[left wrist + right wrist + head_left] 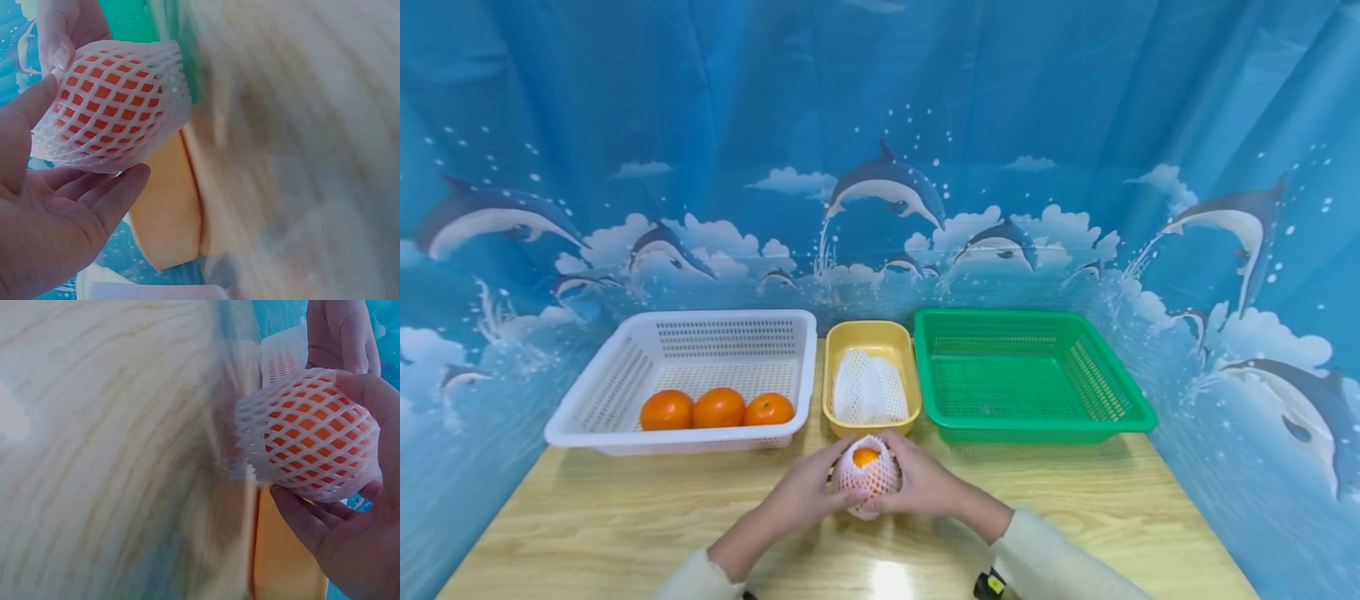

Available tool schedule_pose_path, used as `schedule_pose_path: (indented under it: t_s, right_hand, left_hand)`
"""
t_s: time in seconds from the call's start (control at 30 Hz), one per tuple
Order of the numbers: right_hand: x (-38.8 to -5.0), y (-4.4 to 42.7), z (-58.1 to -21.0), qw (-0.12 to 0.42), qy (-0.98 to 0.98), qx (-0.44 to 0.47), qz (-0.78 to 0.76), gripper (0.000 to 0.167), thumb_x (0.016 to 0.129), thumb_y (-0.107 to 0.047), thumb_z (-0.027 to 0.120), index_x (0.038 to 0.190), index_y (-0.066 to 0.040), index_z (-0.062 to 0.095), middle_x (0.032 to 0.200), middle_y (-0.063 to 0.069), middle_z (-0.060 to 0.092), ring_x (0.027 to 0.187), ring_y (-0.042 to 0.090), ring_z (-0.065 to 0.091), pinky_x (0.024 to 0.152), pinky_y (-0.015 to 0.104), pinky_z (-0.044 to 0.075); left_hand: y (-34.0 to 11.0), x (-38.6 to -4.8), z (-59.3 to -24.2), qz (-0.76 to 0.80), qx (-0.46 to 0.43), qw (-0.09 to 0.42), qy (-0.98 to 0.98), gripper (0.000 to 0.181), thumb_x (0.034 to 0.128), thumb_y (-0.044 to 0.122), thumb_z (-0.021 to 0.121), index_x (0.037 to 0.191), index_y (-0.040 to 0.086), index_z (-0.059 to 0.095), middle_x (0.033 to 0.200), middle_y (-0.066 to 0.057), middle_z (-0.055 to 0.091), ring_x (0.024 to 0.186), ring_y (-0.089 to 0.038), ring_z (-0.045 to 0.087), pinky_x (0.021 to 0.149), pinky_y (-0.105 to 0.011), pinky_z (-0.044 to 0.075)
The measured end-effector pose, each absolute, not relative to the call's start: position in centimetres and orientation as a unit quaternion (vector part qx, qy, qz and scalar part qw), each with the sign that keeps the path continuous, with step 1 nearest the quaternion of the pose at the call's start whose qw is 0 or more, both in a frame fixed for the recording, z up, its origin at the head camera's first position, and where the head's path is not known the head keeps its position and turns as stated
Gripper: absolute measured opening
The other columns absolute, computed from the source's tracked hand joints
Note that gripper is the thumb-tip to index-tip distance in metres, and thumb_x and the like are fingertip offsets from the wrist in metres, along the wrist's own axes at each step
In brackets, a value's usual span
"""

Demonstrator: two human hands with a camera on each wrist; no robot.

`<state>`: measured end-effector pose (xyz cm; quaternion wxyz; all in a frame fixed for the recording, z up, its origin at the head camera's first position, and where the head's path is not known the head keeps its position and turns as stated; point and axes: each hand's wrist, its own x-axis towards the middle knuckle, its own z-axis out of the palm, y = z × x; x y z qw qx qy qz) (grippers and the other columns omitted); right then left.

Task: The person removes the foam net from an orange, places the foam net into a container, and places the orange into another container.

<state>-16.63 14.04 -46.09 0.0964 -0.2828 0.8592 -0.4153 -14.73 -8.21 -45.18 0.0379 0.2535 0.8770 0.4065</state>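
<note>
An orange (866, 457) sits inside a white foam net sleeve (868, 481), its top bare at the sleeve's upper opening. My left hand (808, 492) holds it from the left side, thumb in front and fingers behind. From the other side my right hand (928, 483) holds the same wrapped orange. Both wrist views show the netting (112, 103) stretched over the fruit, with loose netting (253, 434) past its lower end. Just behind the hands, a yellow basket (912, 408) holds white foam net sleeves (868, 387).
To the left stands a white basket (576, 429) with three unwrapped oranges (718, 407) along its front. A green basket (1037, 435) stands to the right. All rest on a wood-grain table (662, 517), with a blue dolphin-print curtain (737, 108) behind.
</note>
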Motion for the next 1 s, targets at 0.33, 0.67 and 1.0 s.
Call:
schedule_pose_path:
  t_s: [0.33, 0.67, 1.0]
  right_hand:
    - [-16.3, 14.0, -46.7, 0.116, 0.867, -0.273, -0.401, 0.077, 0.071, -0.046, 0.083, 0.132, -0.020, 0.044, 0.120, -0.002, 0.055, 0.105, 0.013, 0.056, 0.087, 0.030, 0.051]
    - [-16.1, 14.1, -47.3, 0.122, 0.862, -0.277, -0.406, 0.074, 0.073, -0.045, 0.082, 0.131, -0.021, 0.044, 0.119, -0.001, 0.056, 0.103, 0.013, 0.057, 0.086, 0.027, 0.050]
    - [-15.9, 14.3, -47.1, 0.126, 0.865, -0.276, -0.400, 0.082, 0.073, -0.045, 0.082, 0.138, -0.016, 0.040, 0.123, 0.002, 0.057, 0.106, 0.014, 0.058, 0.089, 0.029, 0.051]
  left_hand:
    - [-8.2, -14.2, -46.3, 0.423, 0.257, 0.033, 0.868, 0.068, 0.0834, 0.039, 0.074, 0.138, 0.007, 0.051, 0.134, -0.015, 0.057, 0.117, -0.031, 0.057, 0.094, -0.048, 0.051]
    - [-8.1, -13.9, -46.8, 0.415, 0.246, 0.031, 0.876, 0.069, 0.0829, 0.044, 0.073, 0.138, 0.008, 0.052, 0.133, -0.015, 0.057, 0.118, -0.032, 0.056, 0.096, -0.051, 0.049]
    - [-7.9, -13.8, -46.7, 0.410, 0.239, 0.029, 0.880, 0.068, 0.0814, 0.043, 0.074, 0.135, 0.007, 0.054, 0.131, -0.014, 0.058, 0.115, -0.031, 0.058, 0.093, -0.047, 0.052]
